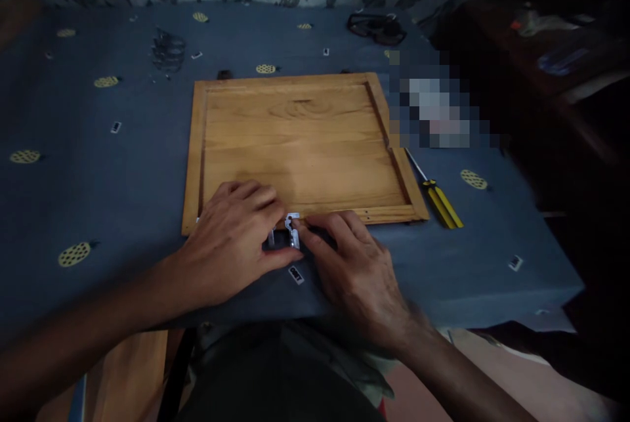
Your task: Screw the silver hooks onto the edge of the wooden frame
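Observation:
A wooden framed panel [295,146] lies flat on the cloth-covered table in front of me. At its near edge is a small shiny metal bracket [294,232] with a cut-out shape, partly hidden by my fingers. My left hand [236,232] lies over the panel's near edge, its thumb and fingers closed around the bracket from the left. From the right, my right hand [354,258] has its fingers curled, with a fingertip pressed against the bracket; its thumb is mostly hidden. To the right of the panel rests a screwdriver [443,204] with a yellow and black handle.
The blue tablecloth [138,192] has a pineapple print. Dark sunglasses [377,29] lie at the back right, and a dark coiled thing [167,51] at the back left. A blurred-out patch covers something right of the panel. The table's near edge runs below my hands.

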Motion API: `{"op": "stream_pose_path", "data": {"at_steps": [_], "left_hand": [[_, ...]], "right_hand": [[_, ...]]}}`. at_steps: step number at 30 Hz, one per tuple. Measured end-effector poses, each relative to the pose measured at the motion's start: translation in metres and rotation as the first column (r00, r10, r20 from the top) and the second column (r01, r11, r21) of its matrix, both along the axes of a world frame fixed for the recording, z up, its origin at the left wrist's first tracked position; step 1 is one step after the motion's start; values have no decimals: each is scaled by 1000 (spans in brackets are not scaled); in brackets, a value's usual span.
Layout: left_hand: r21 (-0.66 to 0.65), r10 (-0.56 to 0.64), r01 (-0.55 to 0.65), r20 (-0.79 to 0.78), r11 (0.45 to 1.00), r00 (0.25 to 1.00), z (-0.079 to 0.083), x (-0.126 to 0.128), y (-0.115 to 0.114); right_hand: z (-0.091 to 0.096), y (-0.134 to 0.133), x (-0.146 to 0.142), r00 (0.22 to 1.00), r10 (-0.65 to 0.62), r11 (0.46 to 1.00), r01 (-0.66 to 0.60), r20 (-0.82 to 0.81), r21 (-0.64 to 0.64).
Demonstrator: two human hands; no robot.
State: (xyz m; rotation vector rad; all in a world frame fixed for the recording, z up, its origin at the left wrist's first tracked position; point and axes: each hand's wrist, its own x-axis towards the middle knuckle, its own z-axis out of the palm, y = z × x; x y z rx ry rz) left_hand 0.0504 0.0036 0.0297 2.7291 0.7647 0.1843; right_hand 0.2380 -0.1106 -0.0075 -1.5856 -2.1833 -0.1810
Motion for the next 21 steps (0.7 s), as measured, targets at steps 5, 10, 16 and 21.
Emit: {"op": "stream_pose_path", "data": {"at_steps": [5,10,16,21], "left_hand": [[-23,18,-18,20,1000,1000,-1,3,0],[-14,31,-31,21,999,999,-1,4,1],[-22,23,-22,41,1000,999,-3,3,2],[-48,36,-35,25,998,999,-3,4,2]], "right_hand": [[0,1,3,999,19,999,-21,-41,-30],[0,3,11,986,53,998,-60,-160,-35],[-4,5,18,953,33,999,-42,-301,-22],[-1,11,21,964,62,996,-75,-259,-40]]}}
